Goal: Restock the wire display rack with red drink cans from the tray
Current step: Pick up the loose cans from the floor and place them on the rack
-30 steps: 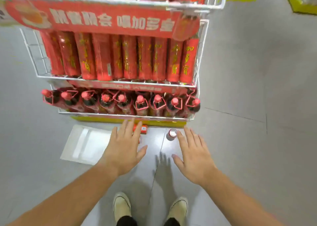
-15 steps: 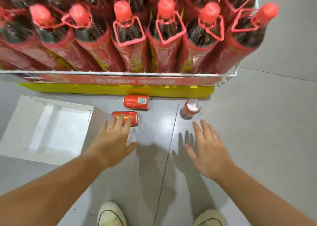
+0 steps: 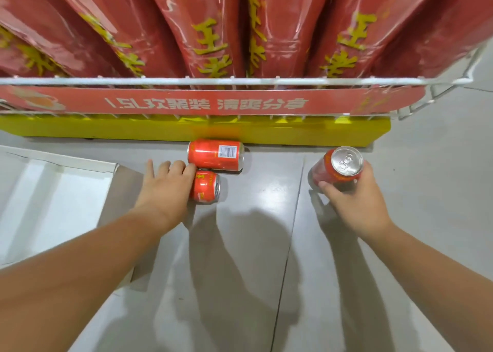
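Observation:
Three red drink cans are on the grey floor in front of the wire display rack [image 3: 240, 81]. My left hand [image 3: 165, 188] wraps around a can lying on its side [image 3: 206, 187]. Just behind it, a second can lies sideways [image 3: 216, 154], barcode up, against the rack's yellow base; my fingertips touch its left end. To the right, my right hand [image 3: 354, 205] grips an upright can [image 3: 337, 167] with its silver top showing. The white tray [image 3: 53, 199] lies on the floor at the left with nothing in it.
The rack's bottom shelf holds several large red-wrapped bottles [image 3: 210, 26] behind a red label strip [image 3: 208, 103]. The yellow base [image 3: 186, 131] runs along the floor. Grey floor tiles stretch toward me and to the right of the rack.
The view has dropped closer to the floor. Both hands moved forward: the left closed around the lying can, the right took hold of the upright can.

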### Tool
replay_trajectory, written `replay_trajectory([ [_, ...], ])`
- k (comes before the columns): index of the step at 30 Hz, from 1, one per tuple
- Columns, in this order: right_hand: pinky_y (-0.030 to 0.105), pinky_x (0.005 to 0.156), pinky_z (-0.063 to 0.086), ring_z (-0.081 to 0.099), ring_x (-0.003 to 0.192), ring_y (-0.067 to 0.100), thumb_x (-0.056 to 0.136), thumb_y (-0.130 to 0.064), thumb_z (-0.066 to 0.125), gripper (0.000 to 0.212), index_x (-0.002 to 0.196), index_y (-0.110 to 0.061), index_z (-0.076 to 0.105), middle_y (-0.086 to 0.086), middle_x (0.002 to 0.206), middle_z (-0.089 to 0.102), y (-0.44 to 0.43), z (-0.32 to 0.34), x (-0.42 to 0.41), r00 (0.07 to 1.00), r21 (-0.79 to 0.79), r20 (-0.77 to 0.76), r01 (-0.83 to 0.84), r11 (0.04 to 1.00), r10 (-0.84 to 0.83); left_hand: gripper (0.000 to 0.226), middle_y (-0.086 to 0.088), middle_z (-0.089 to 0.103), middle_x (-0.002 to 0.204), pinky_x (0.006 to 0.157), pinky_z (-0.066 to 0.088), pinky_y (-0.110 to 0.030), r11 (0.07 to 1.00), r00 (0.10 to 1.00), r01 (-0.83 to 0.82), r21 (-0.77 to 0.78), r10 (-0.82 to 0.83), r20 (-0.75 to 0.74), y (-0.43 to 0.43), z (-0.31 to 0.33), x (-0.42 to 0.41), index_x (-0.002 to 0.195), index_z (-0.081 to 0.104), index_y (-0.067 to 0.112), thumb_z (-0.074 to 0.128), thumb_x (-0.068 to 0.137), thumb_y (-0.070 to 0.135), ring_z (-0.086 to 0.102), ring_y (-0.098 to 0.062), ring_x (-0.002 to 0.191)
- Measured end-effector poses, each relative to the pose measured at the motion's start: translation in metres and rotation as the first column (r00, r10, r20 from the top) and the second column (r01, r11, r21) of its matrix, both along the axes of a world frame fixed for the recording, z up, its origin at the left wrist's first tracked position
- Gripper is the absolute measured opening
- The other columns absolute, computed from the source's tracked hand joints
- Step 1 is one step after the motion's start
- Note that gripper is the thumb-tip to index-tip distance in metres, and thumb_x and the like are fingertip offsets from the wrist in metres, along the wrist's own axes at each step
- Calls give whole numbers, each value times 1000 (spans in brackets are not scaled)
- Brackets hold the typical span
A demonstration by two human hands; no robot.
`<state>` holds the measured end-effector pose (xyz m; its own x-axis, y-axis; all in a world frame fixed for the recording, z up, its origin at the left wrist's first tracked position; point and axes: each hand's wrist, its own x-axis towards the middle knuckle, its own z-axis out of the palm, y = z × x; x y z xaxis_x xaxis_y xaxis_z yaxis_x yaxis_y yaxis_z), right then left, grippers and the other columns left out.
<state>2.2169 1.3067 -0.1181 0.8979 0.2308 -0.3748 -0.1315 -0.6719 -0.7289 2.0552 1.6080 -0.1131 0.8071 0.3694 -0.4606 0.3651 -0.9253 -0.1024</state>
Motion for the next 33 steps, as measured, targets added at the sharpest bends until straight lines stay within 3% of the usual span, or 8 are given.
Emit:
replay_trajectory([
  [2, 7, 76, 44, 58, 82, -20, 77, -21, 84, 56, 121, -30, 51, -24, 100, 61, 4, -2, 8, 998, 65, -12, 63, 996, -63, 64, -6, 51, 122, 109, 33, -53, 999, 997, -36, -36, 33, -64, 4, 7, 5, 130, 44, 24, 73, 73, 23, 52, -33, 119],
  [6, 28, 89, 52, 65, 85, -5, 72, -22, 87, 49, 114, -26, 62, -15, 100, 70, 8, -2, 7, 990, 125, -65, 136, 983, -129, 71, -1, 46, 106, 88, 50, -38, 928, 981, -191, -321, 186, -45, 8, 26, 3, 128, 51, 34, 79, 63, 40, 60, -28, 93],
  [10, 31, 85, 54, 65, 90, 2, 74, -23, 86, 48, 115, -24, 62, -15, 98, 68, 14, 19, -7, 993, 134, -76, 96, 986, -86, 84, 2, 57, 116, 89, 52, -35, 834, 932, -317, -452, 363, 17, -4, 45, 1, 138, 48, 31, 83, 62, 41, 59, -20, 100],
  [13, 27, 83, 54, 66, 91, 3, 73, -23, 86, 47, 113, -24, 62, -13, 99, 70, 17, 49, -18, 996, 155, -84, 35, 987, -22, 67, 2, 66, 108, 80, 54, -33, 753, 876, -421, -506, 482, -11, -16, 66, -3, 120, 63, 26, 89, 61, 46, 64, -17, 93],
  [18, 12, 73, 52, 66, 89, -1, 69, -22, 88, 47, 107, -30, 62, -15, 98, 69, 26, 130, -37, 996, 215, -77, -38, 976, 55, 53, -3, 74, 93, 68, 52, -29, 368, 615, -570, -735, 784, -83, -44, 128, -17, 103, 69, 19, 90, 63, 47, 70, -19, 83],
  [23, 10, 73, 49, 62, 90, -5, 70, -20, 85, 42, 97, -39, 59, -17, 97, 67, 34, 231, -43, 996, 259, -37, -74, 963, 86, 72, -16, 76, 97, 80, 58, -37, -237, 327, -494, -837, 841, -431, -70, 221, -15, 118, 62, -2, 89, 59, 29, 72, -21, 79],
  [27, 10, 75, 49, 63, 90, -1, 70, -19, 86, 44, 101, -37, 61, -14, 99, 68, 35, 320, -39, 996, 301, -5, -85, 950, 90, 56, -17, 74, 91, 86, 57, -41, -370, 352, -401, -838, 782, -514, -78, 310, -13, 109, 64, -4, 86, 63, 20, 71, -24, 81],
  [33, 12, 77, 51, 66, 92, 0, 68, -22, 87, 47, 103, -43, 62, -19, 100, 71, 36, 462, -32, 995, 353, 58, -99, 930, 84, 73, -14, 69, 89, 82, 53, -39, -312, 570, -294, -903, 702, -428, -75, 447, -10, 115, 60, -1, 86, 51, 22, 65, -22, 75],
])
